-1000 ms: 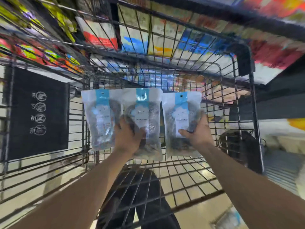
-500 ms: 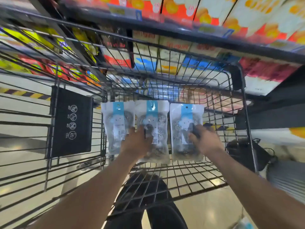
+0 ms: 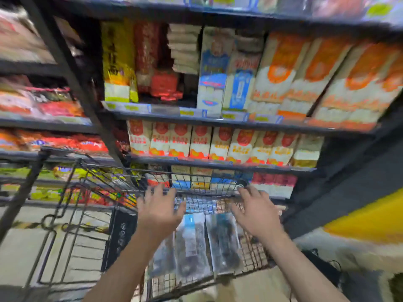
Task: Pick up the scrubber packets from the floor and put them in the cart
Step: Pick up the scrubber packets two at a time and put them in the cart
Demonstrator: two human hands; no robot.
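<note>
- shelves [image 3: 218,120]: store racking fills the upper view, several tiers stacked with boxed and bagged goods, blurred. More of it shows than half a second ago, when the cart basket filled most of the frame; the head has tipped up.
- cart [image 3: 196,171]: one black wire cart, low in the frame, its far rim just beyond the fingertips. A dark panel with white icons [image 3: 122,236] hangs on its left wall.
- scrubber packets [image 3: 192,247]: three counted, clear bags with blue header strips, side by side on the cart's wire floor, the leftmost partly behind the left forearm. Half a second ago both hands pressed them upright against the end wall; now nothing touches them. Too blurred to say whether they lie flat or lean.
- left hand [image 3: 159,212]: one, fingers spread, grip empty and loose, hovering above the packets, apart from them. It has let go and lifted.
- right hand [image 3: 255,212]: one, fingers spread, grip empty, above the right packet, near the rim but I cannot tell whether it touches.
- Judgement: release done, this batch of three is in the cart. Floor is barely in view, so I cannot tell whether more packets remain to fetch.
</note>
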